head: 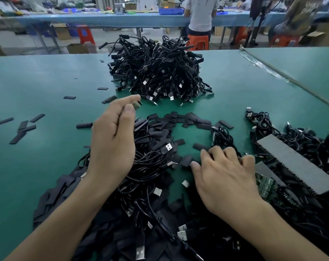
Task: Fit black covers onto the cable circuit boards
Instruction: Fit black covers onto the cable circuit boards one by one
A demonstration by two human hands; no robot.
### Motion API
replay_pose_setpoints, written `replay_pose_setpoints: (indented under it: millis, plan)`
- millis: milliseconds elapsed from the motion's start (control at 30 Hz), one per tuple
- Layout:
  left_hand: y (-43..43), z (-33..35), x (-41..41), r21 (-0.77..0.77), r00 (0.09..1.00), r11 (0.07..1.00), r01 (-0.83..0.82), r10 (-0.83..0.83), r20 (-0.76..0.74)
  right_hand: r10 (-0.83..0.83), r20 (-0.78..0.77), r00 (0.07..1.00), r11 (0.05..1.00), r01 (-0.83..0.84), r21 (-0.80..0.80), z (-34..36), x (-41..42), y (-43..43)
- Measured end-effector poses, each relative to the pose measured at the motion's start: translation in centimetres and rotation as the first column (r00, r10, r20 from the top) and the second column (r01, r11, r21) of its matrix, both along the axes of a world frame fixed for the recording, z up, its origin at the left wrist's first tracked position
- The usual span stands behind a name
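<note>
My left hand (112,140) is raised over the near heap and pinches a small green circuit board (137,105) between thumb and forefinger; its cable is hidden behind the hand. My right hand (226,176) lies palm down on the green mat, fingers curled onto loose black covers (186,160), its thumb tip touching one. Flat black covers (190,119) are strewn in a band across the middle. A tangled heap of black USB cables (150,159) lies under and between my hands.
A tall pile of finished black cables (160,72) stands at the mat's far middle. More cables, green boards (267,187) and a grey foam strip (299,162) lie at the right. Stray covers (22,129) dot the left. People sit at a blue bench beyond.
</note>
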State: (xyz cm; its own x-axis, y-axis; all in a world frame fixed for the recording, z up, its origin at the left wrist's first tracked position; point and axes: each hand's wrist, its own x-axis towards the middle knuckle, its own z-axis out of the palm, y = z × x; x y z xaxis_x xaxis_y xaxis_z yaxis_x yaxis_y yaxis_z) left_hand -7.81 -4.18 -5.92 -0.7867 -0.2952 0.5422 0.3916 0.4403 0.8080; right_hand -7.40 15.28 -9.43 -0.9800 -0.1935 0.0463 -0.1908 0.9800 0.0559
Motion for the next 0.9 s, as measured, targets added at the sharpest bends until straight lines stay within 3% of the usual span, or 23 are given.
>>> replay_pose_setpoints:
  millis: [267,500,600,700,767,833,900]
  plan:
    - [-0.3,-0.8,-0.1,0.006,0.994,1.000,0.017,-0.017,0.107,0.077,0.079,0.994,0.994,-0.070,-0.079,-0.9,-1.9,0.8]
    - [-0.1,-0.7,-0.2,0.068,0.976,0.995,0.077,-0.089,0.199,0.126,-0.114,0.985,0.923,-0.159,-0.350,-1.8,-1.7,0.4]
    - [0.2,-0.7,0.1,-0.021,0.960,0.991,0.133,-0.124,0.250,0.148,-0.234,0.961,0.780,-0.259,-0.569,-1.6,-1.6,0.4]
    - [0.5,-0.8,0.3,-0.045,0.929,0.978,0.206,-0.181,0.323,0.100,-0.238,0.966,0.453,-0.257,-0.854,-1.3,-1.5,0.3]
    - [0.6,-0.8,0.4,-0.037,0.908,0.973,0.228,-0.199,0.368,0.103,-0.204,0.973,0.301,-0.226,-0.927,-1.2,-1.4,0.2]
    - [0.8,-0.9,0.5,-0.051,0.901,0.969,0.243,-0.206,0.382,0.139,-0.167,0.976,0.242,-0.197,-0.950,-1.1,-1.3,0.2]
    - [0.9,-1.0,0.6,-0.070,0.901,0.964,0.256,-0.212,0.379,0.175,-0.121,0.977,0.271,-0.166,-0.948,-1.2,-1.3,0.2]
